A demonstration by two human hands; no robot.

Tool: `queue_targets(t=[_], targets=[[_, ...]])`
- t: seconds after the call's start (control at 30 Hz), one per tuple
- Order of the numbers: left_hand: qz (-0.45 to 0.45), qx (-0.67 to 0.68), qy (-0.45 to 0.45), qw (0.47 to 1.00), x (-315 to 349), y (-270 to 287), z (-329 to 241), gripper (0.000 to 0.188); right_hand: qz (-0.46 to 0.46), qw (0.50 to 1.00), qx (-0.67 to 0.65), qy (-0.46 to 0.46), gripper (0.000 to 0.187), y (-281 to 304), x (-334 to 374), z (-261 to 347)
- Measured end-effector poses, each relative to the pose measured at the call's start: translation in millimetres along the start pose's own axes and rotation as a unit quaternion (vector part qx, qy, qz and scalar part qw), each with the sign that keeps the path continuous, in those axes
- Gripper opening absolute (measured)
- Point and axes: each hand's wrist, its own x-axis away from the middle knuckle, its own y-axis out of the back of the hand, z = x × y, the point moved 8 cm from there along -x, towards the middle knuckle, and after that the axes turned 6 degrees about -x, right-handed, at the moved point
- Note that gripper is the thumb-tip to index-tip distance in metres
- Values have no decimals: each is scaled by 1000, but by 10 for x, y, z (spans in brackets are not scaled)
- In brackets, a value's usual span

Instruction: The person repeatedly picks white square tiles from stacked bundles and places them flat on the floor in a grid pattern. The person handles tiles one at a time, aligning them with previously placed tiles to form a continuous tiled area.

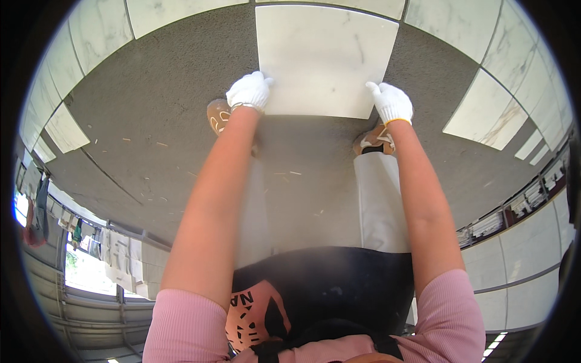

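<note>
A white marble-patterned tile (327,60) with faint grey veins lies between my hands, its near edge toward my feet. My left hand (249,91), in a white knitted glove, grips the tile's left edge near the close corner, thumb on the upper face. Opposite it, my right hand (391,101), gloved the same way, holds the right edge with its thumb along the top. The fingers beneath both edges are hidden. Whether the tile's near side is lifted off the grey floor (181,66), I cannot tell.
More marble-patterned tiles (451,24) run in a curved-looking row beyond and to both sides. A separate tile (487,109) lies at the right, another (66,128) at the left. My brown shoes (374,140) stand just behind the held tile. Small chips (295,173) are scattered on the floor.
</note>
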Motion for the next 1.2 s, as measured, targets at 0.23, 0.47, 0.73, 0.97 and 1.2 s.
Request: queue_targets(t=[0.23, 0.47, 0.73, 0.97, 1.2], targets=[[1, 82, 30, 996, 665, -80, 438, 51, 97, 976, 55, 187, 28, -334, 1004, 116], [45, 229, 115, 966, 2465, -524, 1866, 57, 161, 961, -223, 37, 53, -302, 2222, -31], [101, 70, 1, 992, 4461, -1168, 2873, 45, 82, 947, -285, 125, 44, 415, 2943, 624], [-95, 495, 124, 855, 5667, -435, 3396, 47, 123, 917, -380, 9, 44, 1144, 3965, 683], [-195, 689, 179, 674, 6430, -936, 3308, 36, 149, 920, -356, 70, 44, 1906, 4474, 832]])
